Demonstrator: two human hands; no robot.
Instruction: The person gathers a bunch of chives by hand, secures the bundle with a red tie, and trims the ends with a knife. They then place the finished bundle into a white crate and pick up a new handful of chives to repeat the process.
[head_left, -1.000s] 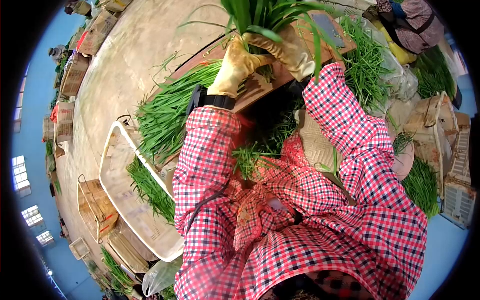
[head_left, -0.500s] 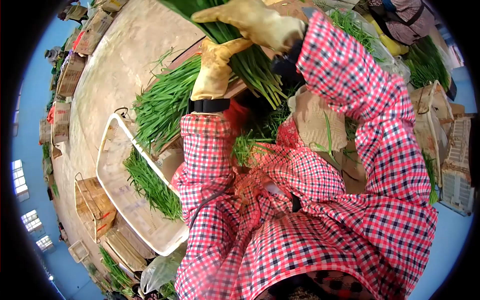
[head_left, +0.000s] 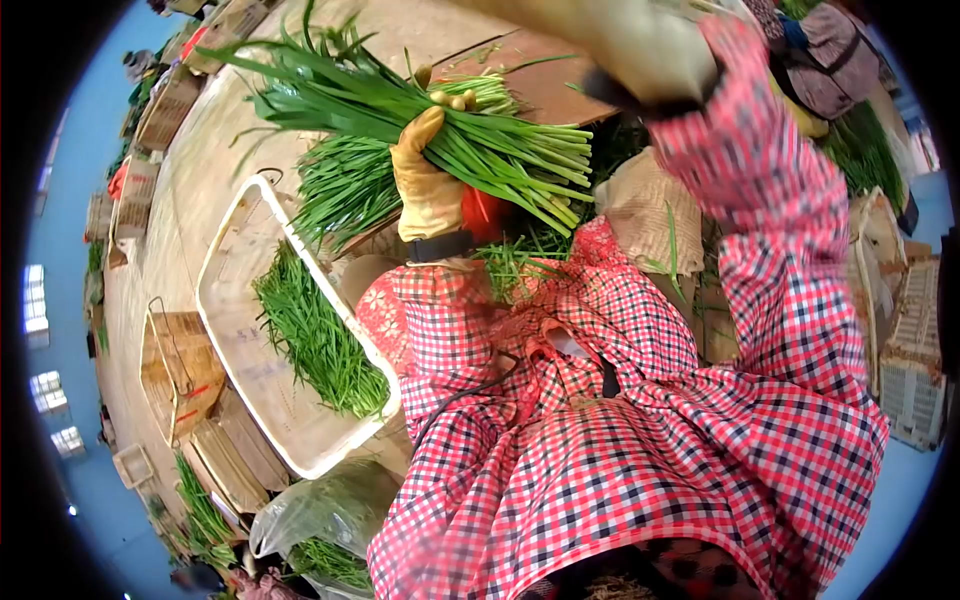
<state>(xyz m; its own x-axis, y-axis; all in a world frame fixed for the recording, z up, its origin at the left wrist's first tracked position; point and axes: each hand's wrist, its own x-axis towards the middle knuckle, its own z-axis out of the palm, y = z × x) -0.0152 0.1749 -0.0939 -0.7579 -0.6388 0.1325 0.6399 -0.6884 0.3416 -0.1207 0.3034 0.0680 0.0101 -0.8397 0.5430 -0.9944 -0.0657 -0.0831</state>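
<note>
The bunch of chives [head_left: 345, 100], met by both gloved hands half a second ago, is now gripped by the left hand [head_left: 425, 170] alone, with the thumb and fingers wrapped around its stalks. It has been turned crosswise, so that the leaves are spread to the left and the pale stem ends are pointed right, over the near edge of the wooden board [head_left: 548, 80] and above the chive pile [head_left: 345, 190] at the board's left end. The right hand [head_left: 635, 45] has been lifted clear toward the far edge; it is blurred, and whether it is open or closed cannot be told. The bunch thus seems to be supported by one hand only.
</note>
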